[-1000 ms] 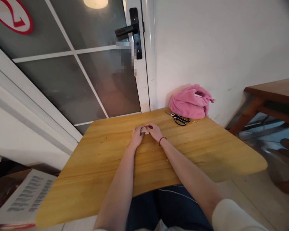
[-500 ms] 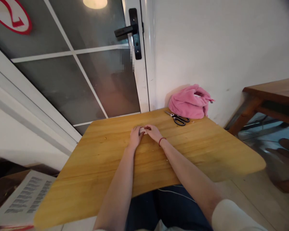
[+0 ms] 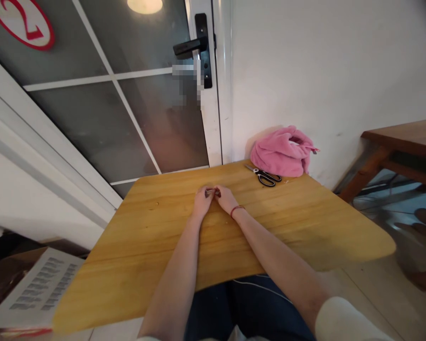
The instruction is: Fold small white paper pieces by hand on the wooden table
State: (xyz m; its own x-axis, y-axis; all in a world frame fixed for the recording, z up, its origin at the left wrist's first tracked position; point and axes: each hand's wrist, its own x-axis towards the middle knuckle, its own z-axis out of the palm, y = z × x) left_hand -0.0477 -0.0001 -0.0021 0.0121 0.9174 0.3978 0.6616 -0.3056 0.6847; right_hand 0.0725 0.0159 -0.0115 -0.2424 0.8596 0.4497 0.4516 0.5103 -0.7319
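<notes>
Right hand (image 3: 226,199): drawn in beside the left hand (image 3: 201,202), hiding more of the pale piece (image 3: 211,191).
Grip: both hands' fingertips closed on it, tightness unclear.
Pale piece: between both hands, over the surface (image 3: 145,246), neither nearer; long axis unclear.

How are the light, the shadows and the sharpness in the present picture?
Head view: a bright glow on the door glass, blocky pixels below the door handle; head view: soft shade on the table beside the right forearm; head view: detail between the left hand and right hand is too small to make out.
</notes>
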